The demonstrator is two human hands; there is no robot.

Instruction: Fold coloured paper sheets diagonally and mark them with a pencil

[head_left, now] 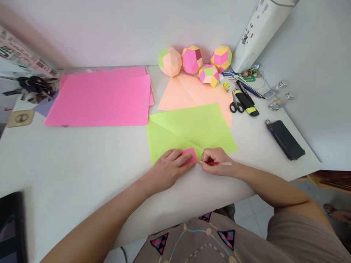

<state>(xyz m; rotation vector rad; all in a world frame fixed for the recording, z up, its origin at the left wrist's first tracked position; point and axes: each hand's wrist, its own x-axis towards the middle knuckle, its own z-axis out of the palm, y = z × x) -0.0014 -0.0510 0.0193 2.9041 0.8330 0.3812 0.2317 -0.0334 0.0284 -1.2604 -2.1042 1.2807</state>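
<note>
My left hand (170,166) lies flat, fingers stretched out, pressing a small pink paper piece (189,155) onto the near corner of a green sheet (192,128). My right hand (216,160) is closed in a pinch round a thin red-and-white pen (221,163), whose tip touches the right edge of the pink piece. Both hands rest on the white table (68,160) near its front edge.
A peach sheet (186,93) lies behind the green one, and a stack of pink sheets (104,98) to the left. Several paper polyhedra (192,60) stand at the back wall. Scissors (237,104), markers, glue and small bottles sit right, with a dark phone (285,138). Keys (35,87) lie far left.
</note>
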